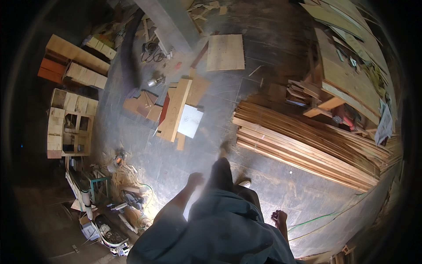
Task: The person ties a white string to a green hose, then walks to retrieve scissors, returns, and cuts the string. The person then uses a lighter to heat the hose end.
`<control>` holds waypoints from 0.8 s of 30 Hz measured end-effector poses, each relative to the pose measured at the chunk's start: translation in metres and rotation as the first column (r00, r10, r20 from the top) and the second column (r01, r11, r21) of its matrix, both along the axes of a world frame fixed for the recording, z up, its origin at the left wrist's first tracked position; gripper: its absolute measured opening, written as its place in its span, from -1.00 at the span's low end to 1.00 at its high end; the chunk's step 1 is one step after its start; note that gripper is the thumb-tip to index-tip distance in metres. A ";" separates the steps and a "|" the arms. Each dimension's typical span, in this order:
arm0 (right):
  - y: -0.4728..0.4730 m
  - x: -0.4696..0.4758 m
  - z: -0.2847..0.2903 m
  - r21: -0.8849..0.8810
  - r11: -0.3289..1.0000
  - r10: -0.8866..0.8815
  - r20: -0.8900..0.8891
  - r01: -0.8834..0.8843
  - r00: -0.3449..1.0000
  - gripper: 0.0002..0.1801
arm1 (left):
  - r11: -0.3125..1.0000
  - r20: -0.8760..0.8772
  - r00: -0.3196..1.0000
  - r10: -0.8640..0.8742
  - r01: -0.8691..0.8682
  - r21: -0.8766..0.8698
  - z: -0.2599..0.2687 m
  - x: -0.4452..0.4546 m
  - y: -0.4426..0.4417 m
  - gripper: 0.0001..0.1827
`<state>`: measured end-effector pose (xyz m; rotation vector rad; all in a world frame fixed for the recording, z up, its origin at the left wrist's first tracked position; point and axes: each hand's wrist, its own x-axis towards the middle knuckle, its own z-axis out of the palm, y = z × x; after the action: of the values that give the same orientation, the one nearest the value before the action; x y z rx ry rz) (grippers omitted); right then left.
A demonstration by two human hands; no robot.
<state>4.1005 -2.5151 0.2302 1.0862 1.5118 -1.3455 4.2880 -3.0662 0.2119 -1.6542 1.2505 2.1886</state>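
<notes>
My left hand (196, 179) hangs in front of me over the grey tiled floor (158, 165). It looks to hold nothing, but blur hides how its fingers sit. Off my other side, my right hand (279, 216) swings low with its fingers curled in and no object seen in it. One leg is stretched forward in a stride. Ahead on the floor lie a long wooden plank (176, 110), a white sheet (190, 121) bearing a mark, and brown board offcuts (145, 105). Neither hand touches these.
A long stack of timber boards (306, 145) lies to the right, below a wooden workbench (352, 85). Wooden cabinet frames (71, 123) stand left. Power tools (132, 199) sit amid sawdust at lower left. A square plywood panel (226, 52) and a concrete column (171, 23) are ahead. A green hose (313, 219) crosses the floor.
</notes>
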 end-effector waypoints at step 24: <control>-0.534 -0.253 0.028 -0.134 0.964 0.176 -0.320 -0.229 0.931 -0.72 | 0.982 -0.083 0.986 -0.144 0.132 -0.132 0.096 -0.223 -0.390 -0.64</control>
<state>3.8475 -3.0494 0.2583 0.6144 1.6454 -1.5131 4.0647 -3.4562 0.3077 -1.4725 1.5085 2.1662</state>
